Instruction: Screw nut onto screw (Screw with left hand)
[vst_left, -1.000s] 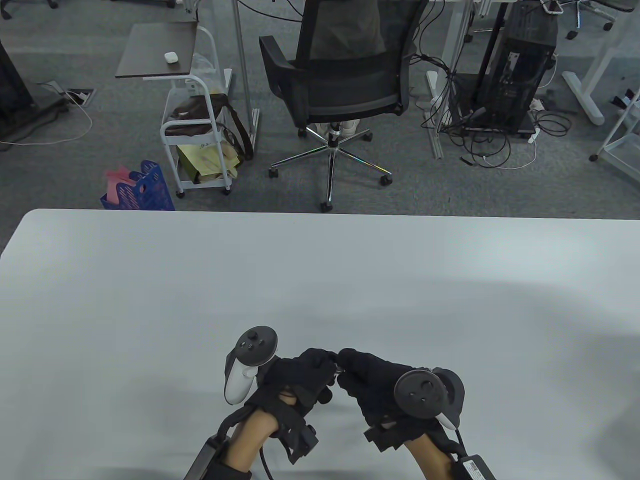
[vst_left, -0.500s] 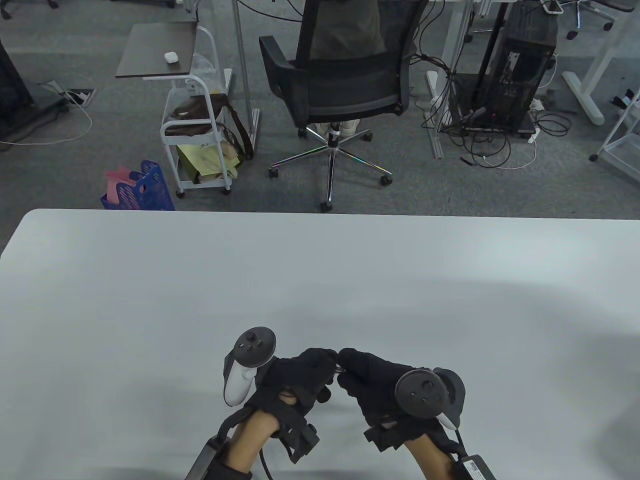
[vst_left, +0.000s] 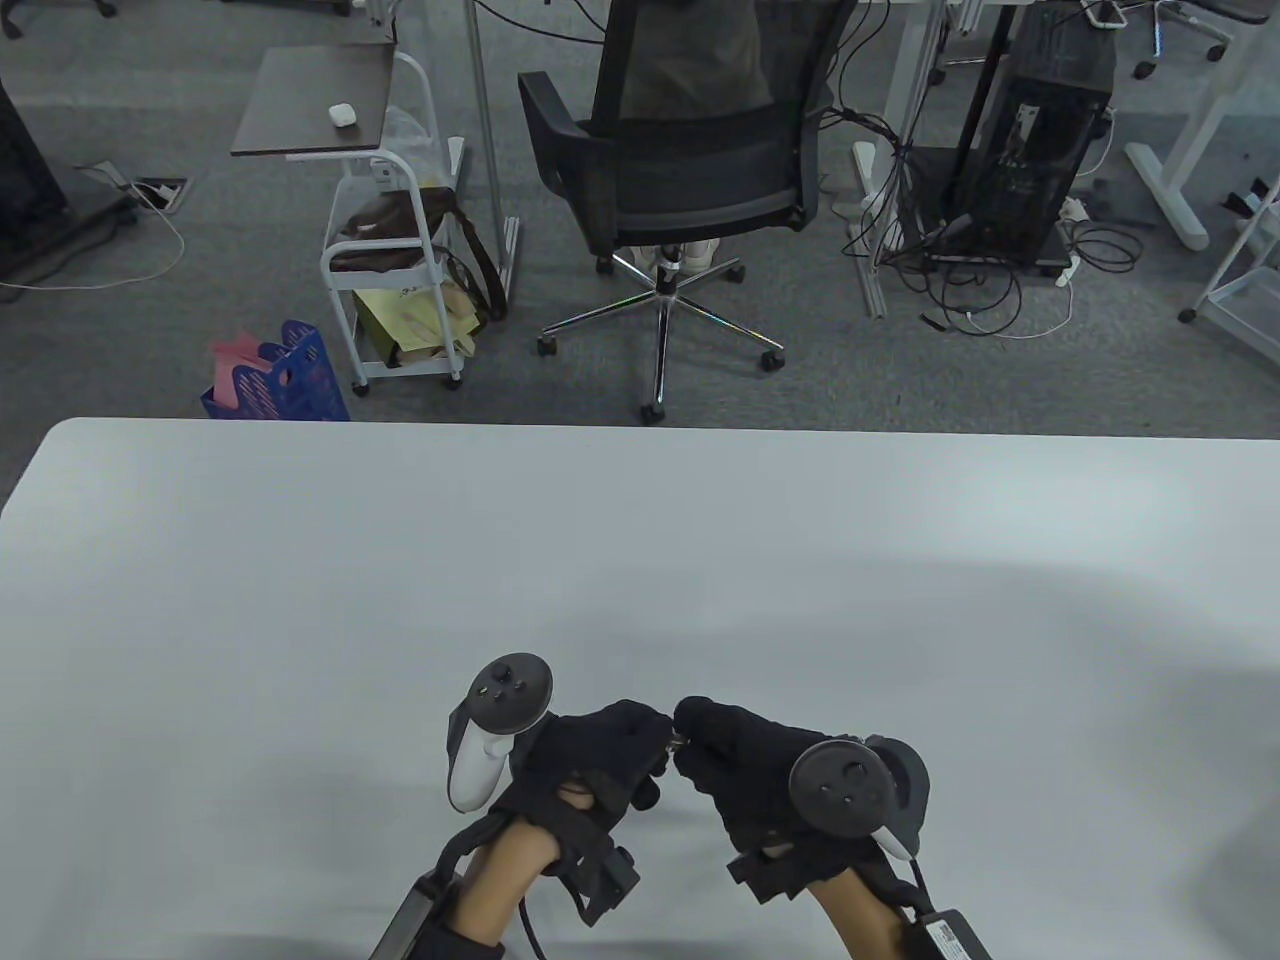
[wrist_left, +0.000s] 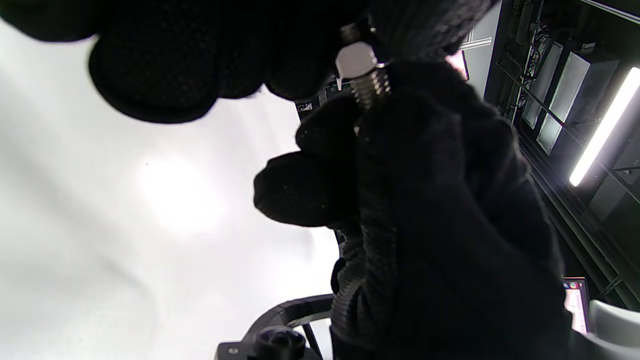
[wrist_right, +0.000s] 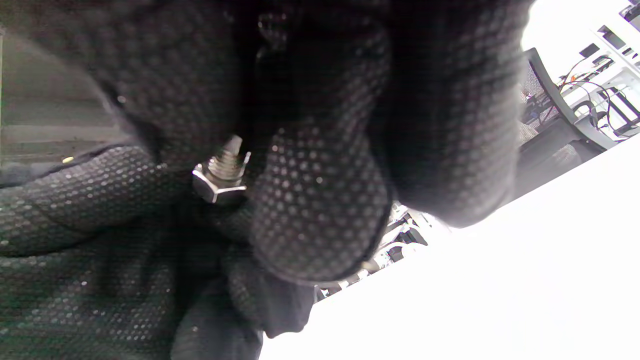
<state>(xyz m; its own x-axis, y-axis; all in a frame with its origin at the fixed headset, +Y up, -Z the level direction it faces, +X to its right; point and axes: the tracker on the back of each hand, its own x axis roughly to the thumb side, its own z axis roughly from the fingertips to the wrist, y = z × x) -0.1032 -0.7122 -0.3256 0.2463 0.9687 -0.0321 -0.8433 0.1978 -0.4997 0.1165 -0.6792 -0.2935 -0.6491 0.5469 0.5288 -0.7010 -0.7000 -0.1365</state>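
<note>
In the table view my two black-gloved hands meet fingertip to fingertip near the table's front edge. My left hand (vst_left: 655, 738) pinches a silver hex nut (wrist_left: 355, 59). My right hand (vst_left: 693, 738) grips a threaded silver screw (wrist_left: 372, 86), whose lower part is buried in the glove. The nut sits on the screw's thread. In the right wrist view the nut (wrist_right: 217, 187) shows below the thread (wrist_right: 228, 162), with my right fingers (wrist_right: 320, 200) beside it and my left fingers (wrist_right: 75, 200) under it. In the table view the hands hide both parts almost fully.
The white table (vst_left: 640, 560) stretches wide ahead of and beside the hands. Beyond its far edge stand a black office chair (vst_left: 690, 160), a small white cart (vst_left: 390, 260) and a blue basket (vst_left: 285, 375) on the floor.
The left hand's fingers have shifted slightly at the nut. Both hands stay in the same place.
</note>
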